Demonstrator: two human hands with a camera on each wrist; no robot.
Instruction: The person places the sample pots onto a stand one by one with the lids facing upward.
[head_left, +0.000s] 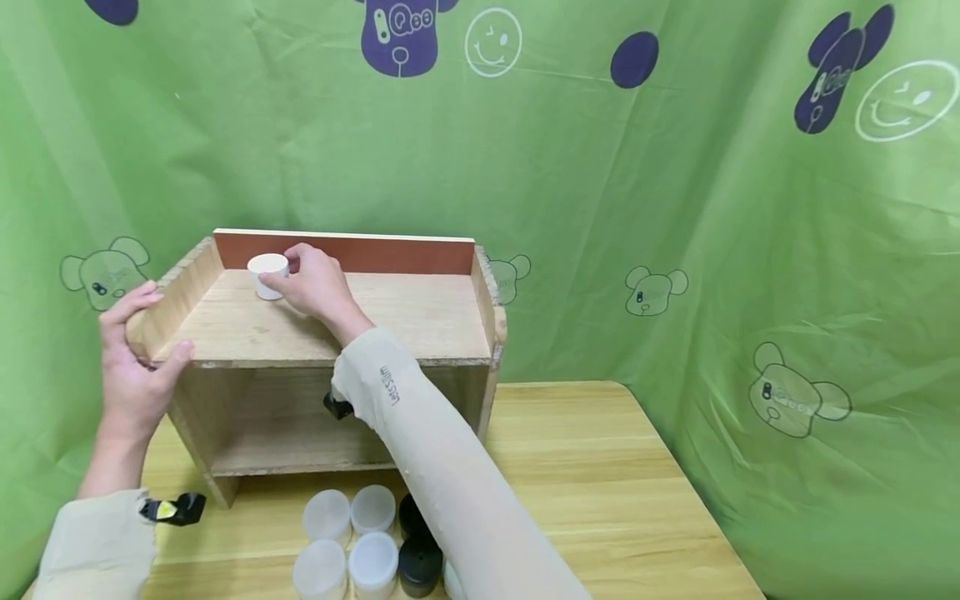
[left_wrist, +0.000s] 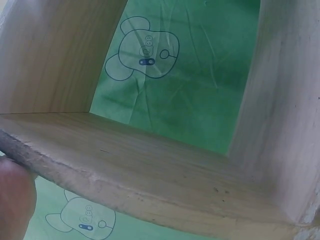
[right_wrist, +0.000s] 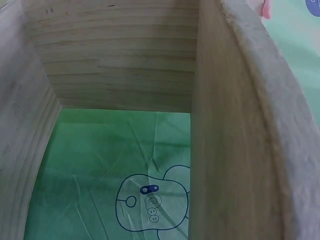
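Observation:
A small white round tub (head_left: 268,277) stands on the top board of a wooden shelf (head_left: 420,317), near its back left corner. My right hand (head_left: 315,287) pinches the tub from its right side, thumb in front and fingers behind. At the shelf's left side panel (head_left: 187,287), my left hand (head_left: 138,358) grips the edge, thumb on the front and fingers over the outer side. A fingertip (left_wrist: 15,200) of that hand shows beside the panel's edge in the left wrist view. The right wrist view shows the shelf's inner boards (right_wrist: 125,60) but not the tub.
Several tubs with pale, cloudy lids (head_left: 321,569) stand on the table (head_left: 600,467) before the shelf. Beside them are dark tubs (head_left: 420,565), partly hidden by my right sleeve. A reddish-brown back strip (head_left: 390,254) edges the top board. Green printed cloth (head_left: 675,208) hangs behind.

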